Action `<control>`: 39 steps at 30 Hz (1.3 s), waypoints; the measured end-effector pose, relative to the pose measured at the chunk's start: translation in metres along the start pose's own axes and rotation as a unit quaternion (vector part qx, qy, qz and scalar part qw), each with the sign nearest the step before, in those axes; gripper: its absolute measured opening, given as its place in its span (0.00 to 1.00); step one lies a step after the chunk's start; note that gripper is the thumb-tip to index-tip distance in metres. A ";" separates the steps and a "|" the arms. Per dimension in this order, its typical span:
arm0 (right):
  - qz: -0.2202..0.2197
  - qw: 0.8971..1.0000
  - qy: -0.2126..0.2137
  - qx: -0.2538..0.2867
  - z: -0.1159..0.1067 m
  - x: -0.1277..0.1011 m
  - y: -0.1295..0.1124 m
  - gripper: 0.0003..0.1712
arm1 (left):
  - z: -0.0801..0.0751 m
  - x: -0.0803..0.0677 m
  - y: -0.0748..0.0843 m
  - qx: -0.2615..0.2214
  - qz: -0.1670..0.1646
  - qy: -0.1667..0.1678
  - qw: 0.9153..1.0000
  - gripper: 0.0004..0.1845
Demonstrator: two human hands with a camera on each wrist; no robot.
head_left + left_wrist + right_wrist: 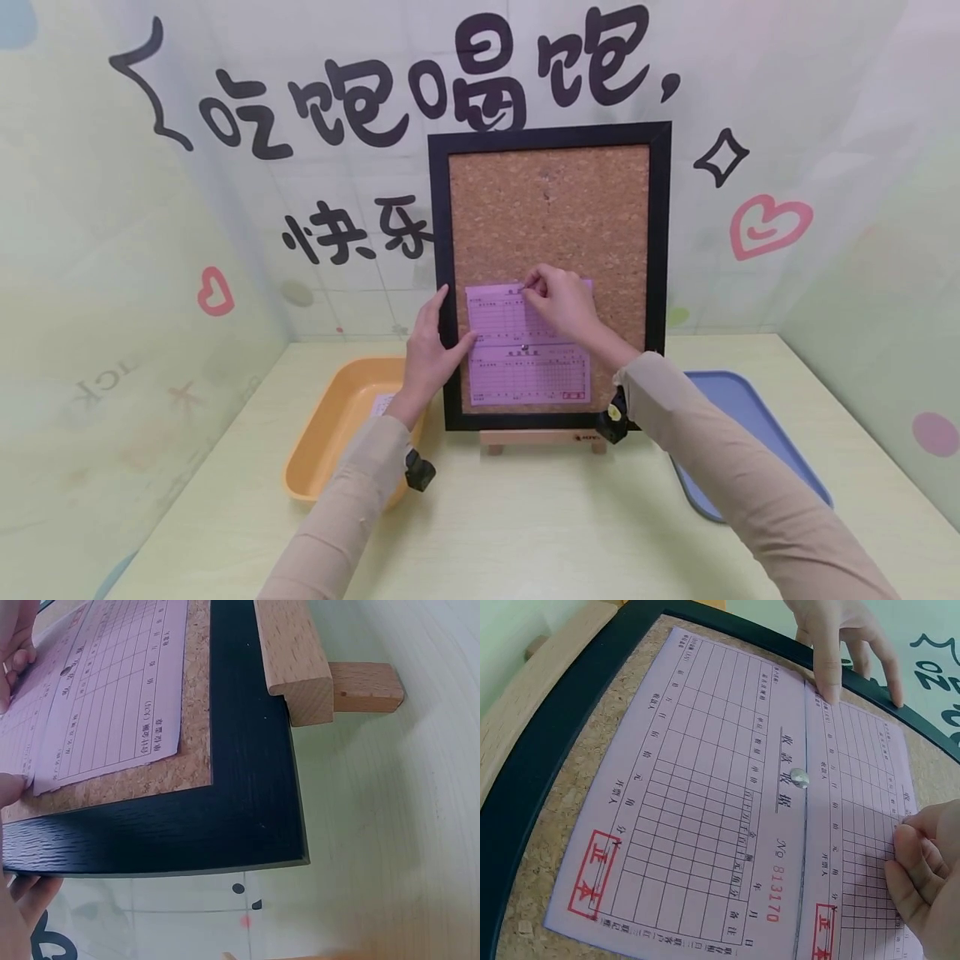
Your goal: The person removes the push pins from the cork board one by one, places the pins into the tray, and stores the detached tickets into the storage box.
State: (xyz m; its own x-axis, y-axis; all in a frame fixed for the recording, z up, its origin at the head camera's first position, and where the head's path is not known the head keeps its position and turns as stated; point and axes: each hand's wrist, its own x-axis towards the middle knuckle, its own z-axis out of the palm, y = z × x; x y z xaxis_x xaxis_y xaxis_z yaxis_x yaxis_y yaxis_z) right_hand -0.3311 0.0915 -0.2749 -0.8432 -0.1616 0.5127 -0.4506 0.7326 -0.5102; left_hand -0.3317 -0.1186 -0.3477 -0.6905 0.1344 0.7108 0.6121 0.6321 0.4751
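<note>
Right hand [562, 304], fingers curled, pinching at the top edge of the upper pink slip [502, 312] on the cork board [547, 208]. Left hand [431, 346], fingers straight, thumb pressing the slip's left edge. A pin [800, 778] holds the lower slip [697, 817]. Board stands on a wooden easel [542, 438] on the worktop [540, 533], between an orange tray [330, 433] and a blue tray [742, 417].

Head view faces the cork board [550, 217]; both wrist views crowd it close.

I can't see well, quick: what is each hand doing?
Left hand: open, fingers pressing the pink receipts.
Right hand: pinching at the upper receipt's top edge; a pin cannot be told.
</note>
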 end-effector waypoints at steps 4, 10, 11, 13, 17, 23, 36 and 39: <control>-0.005 1.000 -0.006 -0.007 -0.002 0.001 0.000 0.04 | 0.000 0.000 0.000 0.002 -0.001 -0.002 1.000 0.41; -0.005 1.000 -0.006 0.009 -0.002 0.001 0.002 0.03 | 0.000 0.000 0.000 0.001 -0.006 -0.005 1.000 0.41; -0.004 1.000 -0.007 0.010 -0.002 0.001 0.003 0.03 | 0.001 0.000 0.000 0.001 -0.007 -0.006 1.000 0.41; -0.003 1.000 -0.009 0.012 -0.002 0.000 0.004 0.03 | 0.001 -0.001 0.000 0.000 -0.008 -0.007 1.000 0.41; 0.002 1.000 -0.019 0.004 -0.003 0.000 0.003 0.04 | 0.001 0.000 0.001 -0.001 -0.007 -0.006 1.000 0.41; 0.004 0.998 -0.042 -0.044 -0.010 0.003 -0.001 0.04 | 0.002 0.000 0.001 -0.005 -0.005 0.002 1.000 0.41; 0.011 0.999 -0.050 -0.008 -0.007 0.004 0.000 0.06 | 0.001 -0.002 0.001 -0.003 -0.003 0.010 1.000 0.40; 0.008 0.999 -0.045 -0.009 -0.007 0.004 -0.001 0.06 | 0.002 -0.002 0.001 -0.003 -0.004 0.011 1.000 0.40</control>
State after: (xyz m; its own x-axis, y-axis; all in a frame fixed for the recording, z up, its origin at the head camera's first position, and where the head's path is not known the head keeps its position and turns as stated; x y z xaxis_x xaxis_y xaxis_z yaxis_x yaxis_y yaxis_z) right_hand -0.3314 0.0946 -0.2676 -0.8733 -0.2075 0.4408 -0.4323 0.7474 -0.5046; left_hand -0.3307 -0.1171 -0.3494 -0.6862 0.1123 0.7187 0.6092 0.6287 0.4834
